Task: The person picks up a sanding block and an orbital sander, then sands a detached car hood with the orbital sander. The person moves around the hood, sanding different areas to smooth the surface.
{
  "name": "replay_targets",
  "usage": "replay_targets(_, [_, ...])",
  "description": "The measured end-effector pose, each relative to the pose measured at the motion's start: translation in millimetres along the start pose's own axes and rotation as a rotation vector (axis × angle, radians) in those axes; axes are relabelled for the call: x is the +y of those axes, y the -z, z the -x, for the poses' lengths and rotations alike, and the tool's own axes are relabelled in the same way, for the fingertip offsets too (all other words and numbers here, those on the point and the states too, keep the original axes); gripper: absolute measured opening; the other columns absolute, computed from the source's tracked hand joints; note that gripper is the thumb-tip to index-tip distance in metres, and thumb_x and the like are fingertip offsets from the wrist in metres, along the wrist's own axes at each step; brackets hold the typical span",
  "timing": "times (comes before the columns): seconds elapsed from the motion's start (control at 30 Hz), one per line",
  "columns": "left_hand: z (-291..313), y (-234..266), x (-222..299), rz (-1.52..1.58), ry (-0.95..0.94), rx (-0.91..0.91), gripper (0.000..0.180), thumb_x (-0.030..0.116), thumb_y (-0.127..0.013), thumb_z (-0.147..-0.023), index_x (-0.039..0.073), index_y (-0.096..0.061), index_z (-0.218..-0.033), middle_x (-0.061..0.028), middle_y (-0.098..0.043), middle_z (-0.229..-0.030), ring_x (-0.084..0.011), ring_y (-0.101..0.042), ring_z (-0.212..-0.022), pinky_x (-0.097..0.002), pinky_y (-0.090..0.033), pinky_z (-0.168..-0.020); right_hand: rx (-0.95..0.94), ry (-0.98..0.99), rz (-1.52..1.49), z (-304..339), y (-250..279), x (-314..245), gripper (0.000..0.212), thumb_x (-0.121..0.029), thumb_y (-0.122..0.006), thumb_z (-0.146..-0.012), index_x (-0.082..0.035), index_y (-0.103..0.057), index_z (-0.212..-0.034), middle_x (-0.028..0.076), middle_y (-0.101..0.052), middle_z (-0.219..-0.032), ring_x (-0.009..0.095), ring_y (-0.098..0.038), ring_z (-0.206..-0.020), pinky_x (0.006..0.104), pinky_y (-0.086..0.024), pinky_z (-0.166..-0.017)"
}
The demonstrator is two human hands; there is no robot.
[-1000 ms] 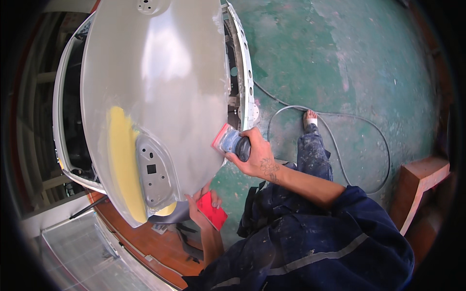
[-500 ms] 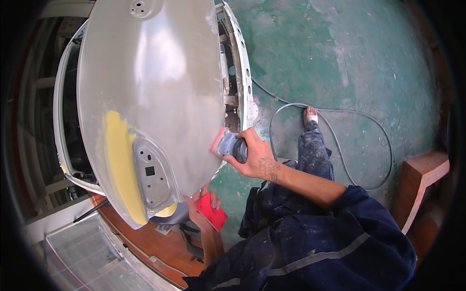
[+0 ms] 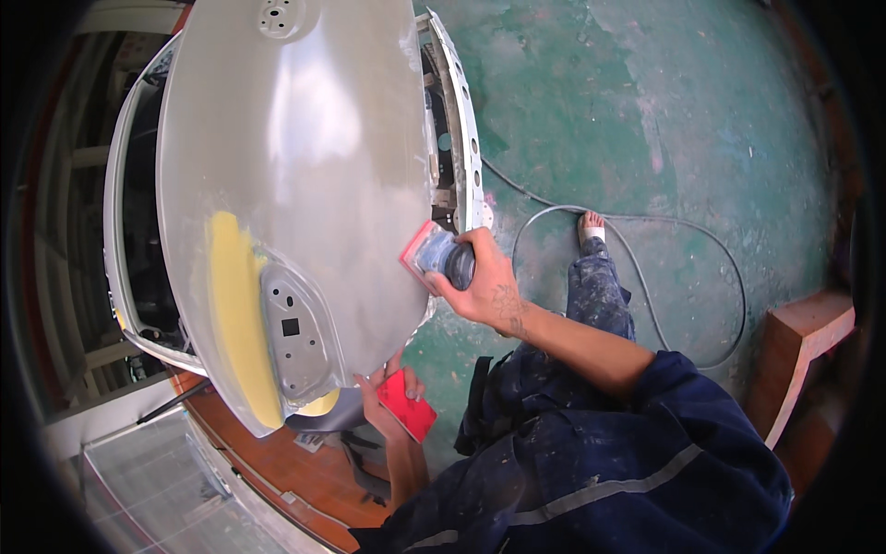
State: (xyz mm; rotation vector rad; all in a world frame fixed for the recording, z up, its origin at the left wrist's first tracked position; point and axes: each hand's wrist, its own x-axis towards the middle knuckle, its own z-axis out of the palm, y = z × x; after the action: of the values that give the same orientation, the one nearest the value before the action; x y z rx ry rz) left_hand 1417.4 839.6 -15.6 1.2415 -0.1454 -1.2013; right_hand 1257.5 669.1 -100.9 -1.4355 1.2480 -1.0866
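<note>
My right hand (image 3: 491,282) is wrapped round a power sander (image 3: 445,258) with a dark round top and a red-edged pad. The pad lies against the right edge of a grey car body panel (image 3: 369,203). My left hand (image 3: 380,415) is at the panel's lower right edge, its fingers closed on a red sheet (image 3: 411,415). What the sheet is made of I cannot tell. A strip of yellow filler (image 3: 238,314) runs along the panel's lower left, beside a recessed plate (image 3: 303,355) with holes.
A grey hose (image 3: 742,291) loops over the green floor (image 3: 683,138), near my bare foot (image 3: 591,222). At right stands a reddish-brown block-like stand (image 3: 808,319). The white car frame (image 3: 466,120) shows behind the panel. A glass pane (image 3: 152,471) leans at lower left.
The sander in my right hand has moved a little farther up along the panel's right edge and turned slightly. My left hand stays nearly in place with the red sheet.
</note>
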Motion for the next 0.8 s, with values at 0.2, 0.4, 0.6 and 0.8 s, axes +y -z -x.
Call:
replay_targets(0.2, [-0.1, -3.6, -1.4, 0.028, -0.039, -0.031, 0.075, 0.059, -0.028, -0.11, -0.009, -0.046, -0.137, -0.0343, -0.044, -0.153, -0.0179, -0.045, -0.063, -0.0313, -0.041, -0.056, 0.25, -0.114, -0.064, -70.8, 1.8, -10.9, 0.058, -0.031, -0.088, -0.078, 0.001, -0.054, -0.113, 0.023, -0.065, -0.096, 0.039, -0.067, -0.09, 0.0443, -0.053, -0.08])
replay_targets(0.4, [-0.8, -1.6, -1.6, -0.011, -0.009, -0.007, 0.075, 0.061, -0.03, -0.109, -0.001, -0.042, -0.148, -0.0326, -0.04, -0.157, -0.0172, -0.044, -0.062, -0.0312, -0.041, -0.055, 0.28, -0.126, -0.071, -48.3, -8.0, -17.3, 0.059, -0.033, -0.087, -0.078, 0.001, -0.054, -0.113, 0.023, -0.065, -0.093, 0.039, -0.068, -0.087, 0.0455, -0.053, -0.078])
replay_targets(0.6, [-2.1, 0.4, -1.7, 0.001, -0.021, -0.04, 0.078, 0.061, -0.028, -0.109, -0.006, -0.043, -0.145, -0.0339, -0.04, -0.156, -0.0177, -0.045, -0.063, -0.0312, -0.041, -0.057, 0.28, -0.194, -0.091, -68.8, -2.1, -24.6, 0.061, -0.033, -0.084, -0.08, 0.002, -0.052, -0.118, 0.024, -0.064, -0.107, 0.043, -0.066, -0.094, 0.0488, -0.054, -0.083])
replay_targets(0.8, [-2.0, -5.9, -1.1, 0.021, -0.028, -0.058, 0.081, 0.061, -0.028, -0.11, -0.012, -0.042, -0.143, -0.0362, -0.04, -0.155, -0.0184, -0.046, -0.064, -0.0316, -0.041, -0.057, 0.281, -0.178, -0.089, -79.5, 1.3, -15.9, 0.061, -0.034, -0.084, -0.08, 0.001, -0.052, -0.119, 0.024, -0.063, -0.108, 0.042, -0.066, -0.094, 0.0486, -0.053, -0.082])
